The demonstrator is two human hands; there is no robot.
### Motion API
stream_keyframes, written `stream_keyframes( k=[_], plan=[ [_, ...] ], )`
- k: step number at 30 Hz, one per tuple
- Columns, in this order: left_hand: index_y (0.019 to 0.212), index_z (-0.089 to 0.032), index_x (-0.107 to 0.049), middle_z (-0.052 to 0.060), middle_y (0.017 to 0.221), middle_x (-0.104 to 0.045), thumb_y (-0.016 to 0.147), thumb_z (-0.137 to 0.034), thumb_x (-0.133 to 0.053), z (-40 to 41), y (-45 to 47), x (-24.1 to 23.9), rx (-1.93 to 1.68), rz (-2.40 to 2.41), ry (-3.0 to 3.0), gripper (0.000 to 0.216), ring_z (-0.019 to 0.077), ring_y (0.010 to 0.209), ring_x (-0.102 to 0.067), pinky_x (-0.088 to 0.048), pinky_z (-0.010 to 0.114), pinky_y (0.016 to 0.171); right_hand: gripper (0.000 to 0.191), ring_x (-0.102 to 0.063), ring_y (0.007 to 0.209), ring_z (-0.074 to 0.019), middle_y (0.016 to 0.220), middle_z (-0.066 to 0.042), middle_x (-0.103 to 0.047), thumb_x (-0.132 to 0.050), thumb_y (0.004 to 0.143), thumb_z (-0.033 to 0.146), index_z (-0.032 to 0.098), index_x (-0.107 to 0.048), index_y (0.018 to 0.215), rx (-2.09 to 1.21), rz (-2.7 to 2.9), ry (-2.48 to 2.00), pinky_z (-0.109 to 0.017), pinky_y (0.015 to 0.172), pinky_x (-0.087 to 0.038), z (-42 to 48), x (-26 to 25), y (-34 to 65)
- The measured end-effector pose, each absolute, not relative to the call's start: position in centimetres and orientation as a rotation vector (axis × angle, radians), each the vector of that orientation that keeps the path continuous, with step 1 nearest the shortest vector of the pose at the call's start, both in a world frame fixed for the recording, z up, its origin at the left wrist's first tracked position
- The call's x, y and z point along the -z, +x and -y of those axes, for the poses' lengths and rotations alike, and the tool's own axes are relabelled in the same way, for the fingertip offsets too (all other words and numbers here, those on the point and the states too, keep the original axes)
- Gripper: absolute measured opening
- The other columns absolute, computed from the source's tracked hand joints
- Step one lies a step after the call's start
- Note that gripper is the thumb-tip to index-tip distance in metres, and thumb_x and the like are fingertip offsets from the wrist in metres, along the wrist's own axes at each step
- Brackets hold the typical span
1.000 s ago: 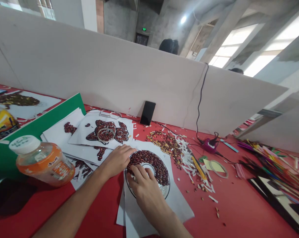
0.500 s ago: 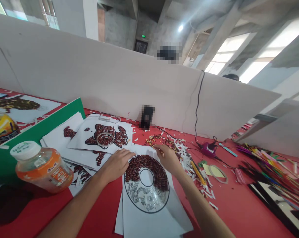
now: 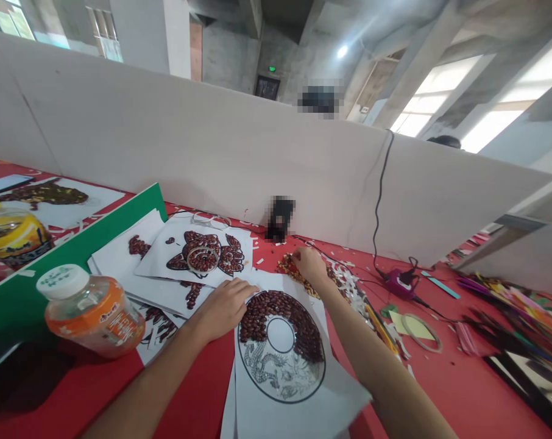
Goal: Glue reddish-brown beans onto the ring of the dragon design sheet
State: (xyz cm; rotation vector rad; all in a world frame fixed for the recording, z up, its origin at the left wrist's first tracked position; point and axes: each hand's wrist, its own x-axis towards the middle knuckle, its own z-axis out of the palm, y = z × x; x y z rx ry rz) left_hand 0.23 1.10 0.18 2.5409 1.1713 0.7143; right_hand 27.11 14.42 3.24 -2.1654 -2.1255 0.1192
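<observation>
While the red table (image 3: 440,390) fills the view below a white partition (image 3: 166,140), a green board (image 3: 75,244) runs along its left side. Paper sheet (image 3: 303,408) with a printed ring lies at centre front; the ring's upper half is covered with dark red beans (image 3: 276,305), the lower half is bare print. Orange bottle (image 3: 93,311) sits tilted, cap to the left, well left of the sheet. Left hand (image 3: 223,308) rests palm down on the sheet's upper left corner, fingers loosely curled, gripping nothing, fingertips at the beans. Right hand (image 3: 309,263) is beyond the sheet on the loose seed pile (image 3: 289,266), fingertips bunched; cannot tell whether a seed is between them
</observation>
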Motion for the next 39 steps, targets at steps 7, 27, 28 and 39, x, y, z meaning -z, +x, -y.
stream_keyframes(
  k=[7, 27, 28, 39],
  plan=[
    [0.133, -0.021, -0.058, 0.008, 0.125, -0.067, 0.092, -0.004, -0.043, -1.1, 0.1, -0.1, -0.706, -1.164, 2.537, 0.047, 0.0236, 0.118, -0.058, -0.047, 0.042, 0.103, 0.035, -0.065, 0.11, -0.0234, 0.129, -0.01, -0.062, -0.065, 0.099, 0.037, 0.019, -0.061, 0.128, -0.216, 2.219, -2.12, -0.043, 0.091, -0.057, -14.2, -2.9, 27.9],
    [0.131, -0.02, -0.057, 0.007, 0.123, -0.067, 0.094, -0.005, -0.042, -1.0, 0.1, -0.4, -0.708, -1.169, 2.554, 0.043, 0.0234, 0.115, -0.058, -0.046, 0.039, 0.1, 0.022, -0.07, 0.09, -0.0172, 0.098, -0.004, -0.076, -0.059, 0.094, 0.01, 0.021, -0.076, 0.102, -0.804, 2.133, -1.205, -0.026, 0.082, -0.051, 5.0, -3.7, 20.3],
    [0.131, -0.02, -0.057, 0.007, 0.123, -0.067, 0.093, -0.004, -0.042, -1.0, 0.1, -0.3, -0.713, -1.17, 2.55, 0.043, 0.0232, 0.115, -0.058, -0.046, 0.039, 0.1, 0.018, -0.07, 0.087, -0.0171, 0.094, -0.003, -0.076, -0.062, 0.093, 0.01, 0.021, -0.075, 0.098, -0.81, 2.126, -1.216, -0.026, 0.08, -0.051, 5.2, -3.4, 20.2],
    [0.131, -0.02, -0.057, 0.007, 0.126, -0.066, 0.093, -0.004, -0.042, -1.1, 0.1, -0.2, -0.725, -1.173, 2.546, 0.044, 0.0227, 0.117, -0.057, -0.046, 0.039, 0.102, 0.012, -0.062, 0.091, -0.0187, 0.096, -0.003, -0.067, -0.065, 0.095, 0.014, 0.023, -0.073, 0.094, -0.462, 2.389, -1.255, -0.029, 0.083, -0.047, 5.9, -2.2, 20.0]
  ],
)
